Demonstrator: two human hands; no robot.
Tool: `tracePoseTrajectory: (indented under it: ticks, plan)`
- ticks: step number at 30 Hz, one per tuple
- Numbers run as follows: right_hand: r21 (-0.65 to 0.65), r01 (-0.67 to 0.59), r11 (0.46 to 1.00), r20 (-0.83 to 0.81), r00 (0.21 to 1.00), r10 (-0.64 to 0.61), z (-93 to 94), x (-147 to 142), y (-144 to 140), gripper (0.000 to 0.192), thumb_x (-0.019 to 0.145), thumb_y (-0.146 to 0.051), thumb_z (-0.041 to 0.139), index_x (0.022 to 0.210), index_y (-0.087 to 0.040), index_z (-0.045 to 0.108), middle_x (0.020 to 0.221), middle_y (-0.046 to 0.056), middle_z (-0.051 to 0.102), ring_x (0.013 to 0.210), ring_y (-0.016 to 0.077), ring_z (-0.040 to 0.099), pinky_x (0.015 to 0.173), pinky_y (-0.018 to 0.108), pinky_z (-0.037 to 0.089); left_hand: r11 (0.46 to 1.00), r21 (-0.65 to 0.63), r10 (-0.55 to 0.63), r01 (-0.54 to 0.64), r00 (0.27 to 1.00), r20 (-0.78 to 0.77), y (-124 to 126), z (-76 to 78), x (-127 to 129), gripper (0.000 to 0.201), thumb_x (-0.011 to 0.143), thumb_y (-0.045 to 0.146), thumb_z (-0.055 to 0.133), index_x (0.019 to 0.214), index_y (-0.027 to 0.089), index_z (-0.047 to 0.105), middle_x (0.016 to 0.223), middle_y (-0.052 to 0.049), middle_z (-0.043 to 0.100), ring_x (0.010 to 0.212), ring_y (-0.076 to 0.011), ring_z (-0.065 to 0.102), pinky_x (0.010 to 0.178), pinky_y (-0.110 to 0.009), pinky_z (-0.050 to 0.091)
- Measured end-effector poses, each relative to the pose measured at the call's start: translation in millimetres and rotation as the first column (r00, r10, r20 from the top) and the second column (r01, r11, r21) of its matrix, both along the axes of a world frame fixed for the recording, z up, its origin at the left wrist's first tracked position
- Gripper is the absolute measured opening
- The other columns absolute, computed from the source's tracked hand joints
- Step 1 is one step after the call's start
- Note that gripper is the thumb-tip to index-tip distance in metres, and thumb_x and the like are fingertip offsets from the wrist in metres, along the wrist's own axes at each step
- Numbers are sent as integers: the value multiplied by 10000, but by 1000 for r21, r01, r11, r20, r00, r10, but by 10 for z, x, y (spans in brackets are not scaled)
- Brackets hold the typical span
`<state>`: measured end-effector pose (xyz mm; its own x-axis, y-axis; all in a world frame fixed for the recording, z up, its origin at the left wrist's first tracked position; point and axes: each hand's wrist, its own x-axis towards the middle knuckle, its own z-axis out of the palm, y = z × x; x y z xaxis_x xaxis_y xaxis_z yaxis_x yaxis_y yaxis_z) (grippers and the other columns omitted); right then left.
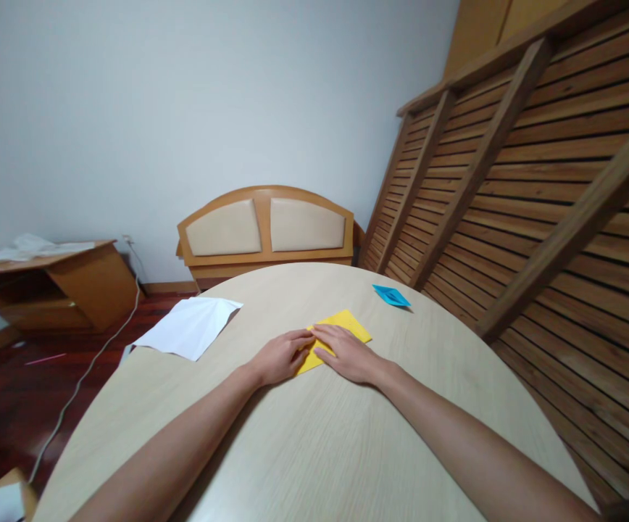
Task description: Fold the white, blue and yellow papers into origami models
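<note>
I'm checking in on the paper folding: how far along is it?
Done: a folded blue paper piece sits apart on the table. In hand: left hand and right hand press the yellow paper flat. Left: the white sheet lies untouched.

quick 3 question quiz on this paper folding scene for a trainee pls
1. True or false: both hands rest on the yellow paper.
2. Which lies farthest from the person? A) white paper B) blue folded piece C) yellow paper
3. Fill in: the white paper overhangs the table's ____ edge.

Key: 1 true, left hand and right hand press flat on it. 2 B. 3 left.
</note>
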<state>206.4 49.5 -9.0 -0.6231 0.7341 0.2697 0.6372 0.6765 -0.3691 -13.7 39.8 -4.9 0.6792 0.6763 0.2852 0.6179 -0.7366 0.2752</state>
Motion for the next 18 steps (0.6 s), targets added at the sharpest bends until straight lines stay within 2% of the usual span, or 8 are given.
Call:
tracePoseTrajectory:
  ticks: [2, 4, 9, 13, 15, 18]
  plan:
    - [-76, 9, 997, 54, 999, -5, -55, -9, 1, 620, 999, -538, 351, 1509, -187, 382, 1570, 100, 360, 1462, 268, 288, 1199, 454, 218, 1000, -12, -26, 26, 1000, -5, -12, 15, -11, 414, 973, 211, 410, 1354, 170, 565, 1442, -87, 539, 1359, -186, 470, 1156, -346, 378]
    - [-113, 60, 992, 94, 994, -49, -81, 47, 41, 657, 990, -582, 327, 1516, -191, 371, 1592, 103, 304, 1484, 282, 230, 1208, 471, 182, 999, -33, -18, 17, 1000, -19, -18, 18, -21, 415, 975, 227, 418, 1360, 169, 562, 1438, -92, 543, 1377, -197, 449, 1162, -373, 370]
    - [-116, 229, 967, 158, 965, -209, -83, 265, 189, 670, 980, -570, 344, 1517, -171, 366, 1599, 117, 270, 1494, 303, 188, 1204, 505, 164, 997, -65, -34, 31, 999, -38, -27, 22, -35, 418, 976, 272, 441, 1361, 174, 571, 1469, -112, 504, 1393, -232, 428, 1156, -402, 370]
    - [-75, 359, 930, 134, 928, -348, -88, 332, 223, 680, 969, -545, 383, 1509, -132, 370, 1589, 142, 291, 1489, 326, 194, 1196, 544, 147, 996, -60, -73, 71, 996, -43, -54, 53, -41, 444, 960, 290, 484, 1393, 209, 542, 1507, -101, 456, 1403, -256, 411, 1160, -425, 354]
    - [-1, 341, 940, 89, 937, -339, -70, 307, 191, 663, 968, -522, 404, 1499, -126, 385, 1572, 144, 338, 1490, 310, 201, 1204, 526, 125, 995, -49, -85, 82, 995, -51, -67, 67, -43, 465, 953, 309, 499, 1408, 215, 527, 1519, -107, 438, 1403, -275, 407, 1160, -444, 347]
    - [38, 163, 986, 43, 985, -165, -35, 215, 107, 629, 983, -516, 382, 1505, -165, 381, 1567, 110, 362, 1479, 254, 249, 1210, 459, 162, 994, -30, -107, 105, 991, -75, -76, 81, -46, 490, 940, 337, 522, 1419, 233, 515, 1517, -117, 437, 1403, -300, 401, 1158, -482, 331]
